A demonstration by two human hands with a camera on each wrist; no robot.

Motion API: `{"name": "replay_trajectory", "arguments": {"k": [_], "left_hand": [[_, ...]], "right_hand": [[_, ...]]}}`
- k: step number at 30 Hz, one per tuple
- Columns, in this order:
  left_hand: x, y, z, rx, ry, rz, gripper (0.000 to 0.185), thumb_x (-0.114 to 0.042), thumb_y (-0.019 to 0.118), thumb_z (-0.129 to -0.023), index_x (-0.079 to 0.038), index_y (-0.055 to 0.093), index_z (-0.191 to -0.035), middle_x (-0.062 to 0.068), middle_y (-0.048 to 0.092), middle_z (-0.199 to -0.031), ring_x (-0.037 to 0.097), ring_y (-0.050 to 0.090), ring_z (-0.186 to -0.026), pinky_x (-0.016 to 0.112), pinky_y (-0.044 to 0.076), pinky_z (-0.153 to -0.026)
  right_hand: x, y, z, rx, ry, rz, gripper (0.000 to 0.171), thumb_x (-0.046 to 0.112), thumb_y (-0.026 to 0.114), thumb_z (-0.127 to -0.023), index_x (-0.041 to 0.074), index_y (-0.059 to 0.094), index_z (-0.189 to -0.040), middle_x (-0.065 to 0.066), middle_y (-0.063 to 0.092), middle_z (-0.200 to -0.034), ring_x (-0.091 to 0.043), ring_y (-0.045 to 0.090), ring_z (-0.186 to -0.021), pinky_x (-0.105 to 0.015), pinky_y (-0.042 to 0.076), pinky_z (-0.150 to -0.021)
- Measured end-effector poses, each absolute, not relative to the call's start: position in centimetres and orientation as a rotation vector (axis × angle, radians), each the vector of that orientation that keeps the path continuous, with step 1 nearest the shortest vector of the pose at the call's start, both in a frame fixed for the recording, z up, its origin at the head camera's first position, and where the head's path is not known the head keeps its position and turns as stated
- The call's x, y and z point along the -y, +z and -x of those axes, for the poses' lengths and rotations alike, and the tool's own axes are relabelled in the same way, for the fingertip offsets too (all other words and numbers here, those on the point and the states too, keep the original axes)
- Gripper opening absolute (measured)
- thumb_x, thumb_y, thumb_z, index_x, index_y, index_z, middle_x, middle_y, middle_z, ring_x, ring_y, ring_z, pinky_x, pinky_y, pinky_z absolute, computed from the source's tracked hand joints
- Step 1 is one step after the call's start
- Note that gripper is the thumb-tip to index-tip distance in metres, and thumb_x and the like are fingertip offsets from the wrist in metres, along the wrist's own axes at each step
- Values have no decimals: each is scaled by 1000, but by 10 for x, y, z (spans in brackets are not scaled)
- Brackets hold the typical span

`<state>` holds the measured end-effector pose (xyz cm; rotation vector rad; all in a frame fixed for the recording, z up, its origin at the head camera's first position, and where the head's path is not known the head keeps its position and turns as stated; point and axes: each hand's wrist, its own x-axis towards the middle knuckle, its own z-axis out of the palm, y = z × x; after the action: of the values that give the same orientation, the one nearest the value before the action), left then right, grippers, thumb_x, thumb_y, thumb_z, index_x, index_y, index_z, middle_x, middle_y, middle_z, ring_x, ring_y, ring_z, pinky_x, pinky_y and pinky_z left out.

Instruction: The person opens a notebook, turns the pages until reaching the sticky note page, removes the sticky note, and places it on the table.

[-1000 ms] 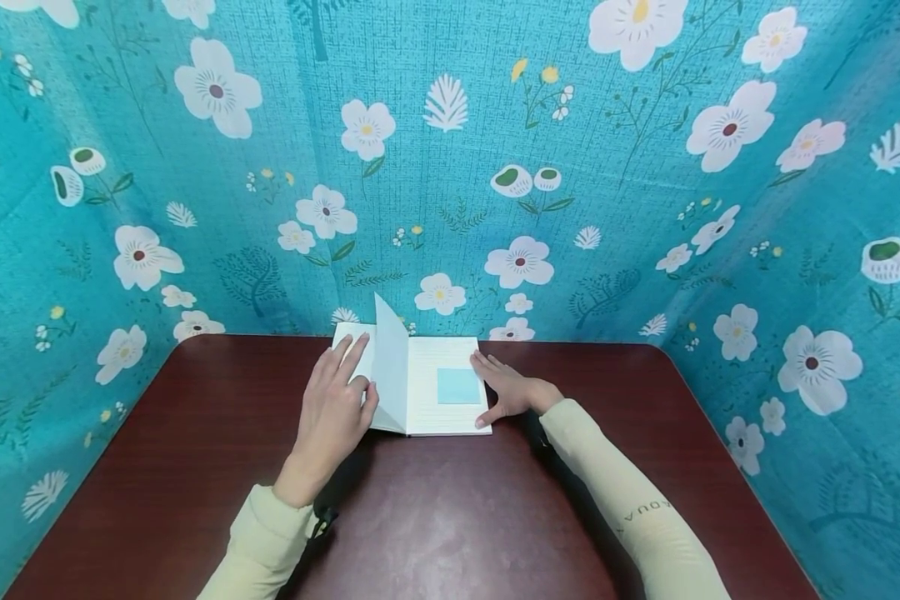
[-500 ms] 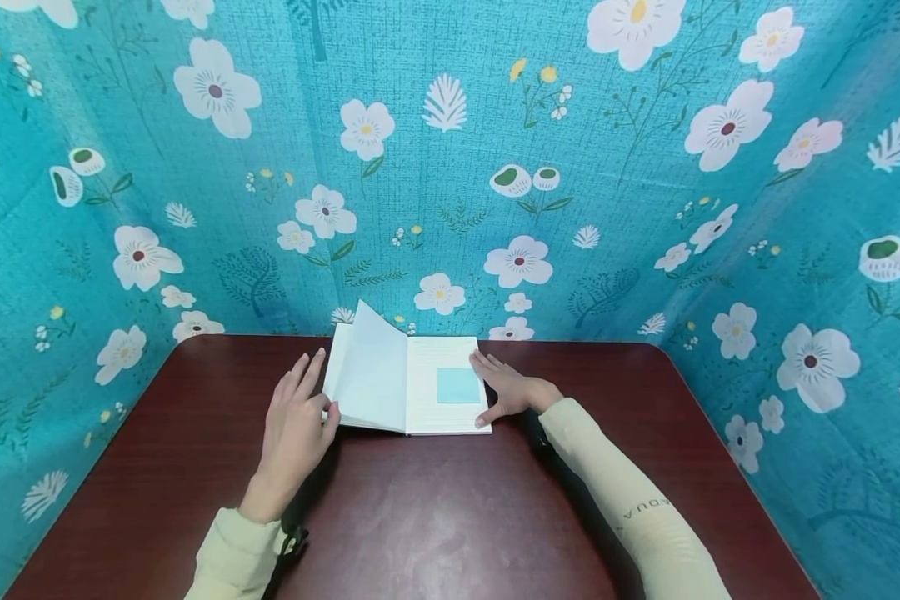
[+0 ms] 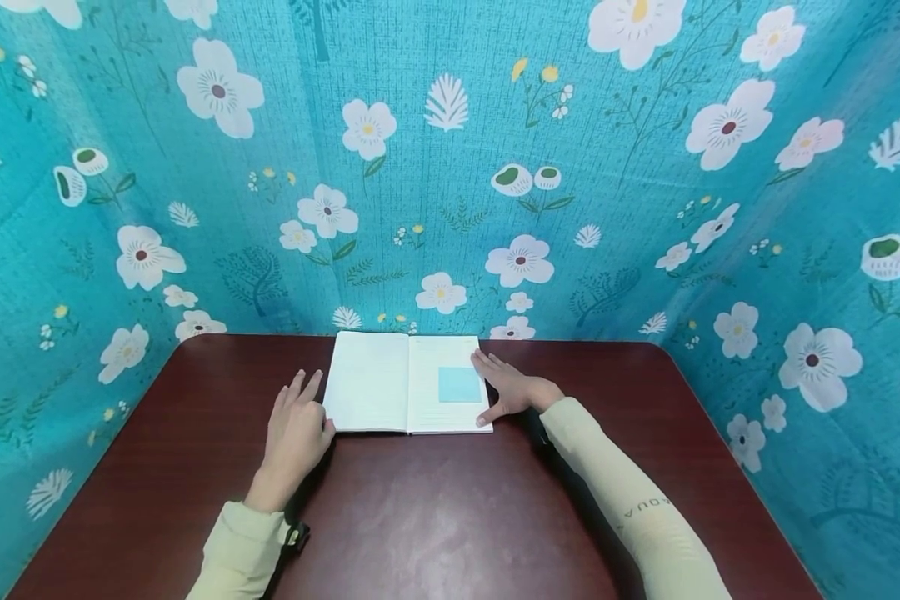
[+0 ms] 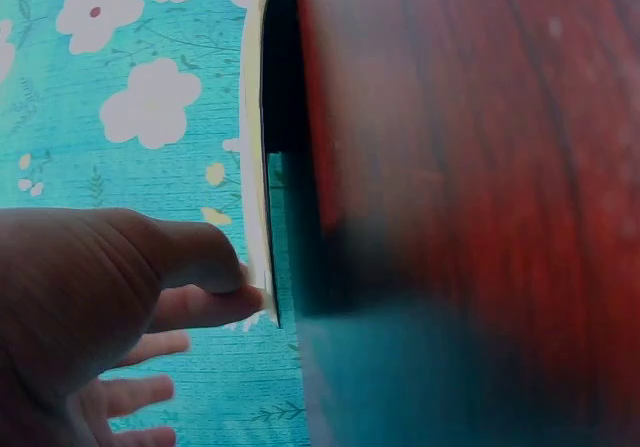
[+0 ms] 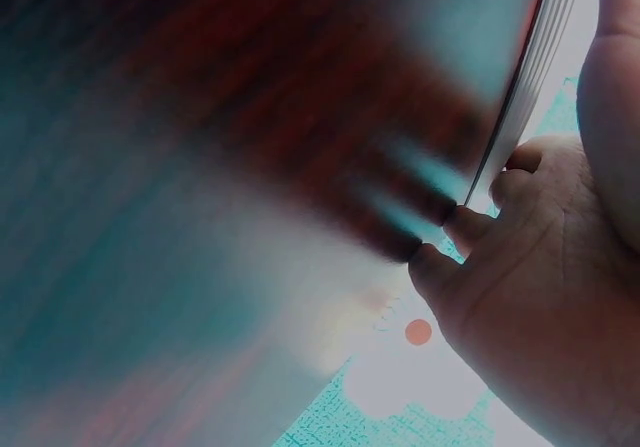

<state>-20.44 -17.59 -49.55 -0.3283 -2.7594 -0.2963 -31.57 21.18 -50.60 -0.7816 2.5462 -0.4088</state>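
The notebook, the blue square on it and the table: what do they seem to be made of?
The notebook looks like matte white paper, faintly ruled, with thin stacked page edges. The blue square seems to be a paper sticky note, flat and dull. The table looks like dark red-brown wood or veneer, glossy, with soft reflections; which one is unclear.

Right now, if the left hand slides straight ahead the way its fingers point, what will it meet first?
Probably nothing on the table: the left hand points just left of the notebook, toward the floral cloth. Its thumb already touches the notebook's edge.
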Motion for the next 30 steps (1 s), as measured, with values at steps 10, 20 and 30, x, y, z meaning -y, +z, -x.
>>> {"name": "replay_trajectory", "arguments": {"k": [10, 20, 30], "left_hand": [[173, -497, 207, 2947, -314, 174, 38, -6, 75, -81, -7, 56, -48, 35, 53, -142, 50, 39, -142, 65, 36, -112], [176, -497, 207, 3025, -363, 57, 36, -13, 75, -84, -10, 58, -52, 34, 59, -133, 52, 50, -129, 68, 39, -106], [143, -490, 233, 2856, -341, 221, 23, -15, 75, -83, 6, 68, -86, 29, 66, -111, 46, 60, -110, 60, 49, -92]], "right_hand": [[-210, -507, 315, -2551, -402, 780, 130, 58, 81, -80, 3, -3, -163, -15, -6, -171, -37, -4, -158, -57, 10, -126], [-210, -505, 313, -2551, -397, 777, 130, 59, 80, -80, 3, -3, -163, -15, -6, -171, -37, -4, -158, -56, 9, -126], [-211, -507, 314, -2550, -433, 770, 130, 57, 81, -80, 5, -4, -163, -13, -8, -171, -37, -6, -158, -57, 8, -126]]}}
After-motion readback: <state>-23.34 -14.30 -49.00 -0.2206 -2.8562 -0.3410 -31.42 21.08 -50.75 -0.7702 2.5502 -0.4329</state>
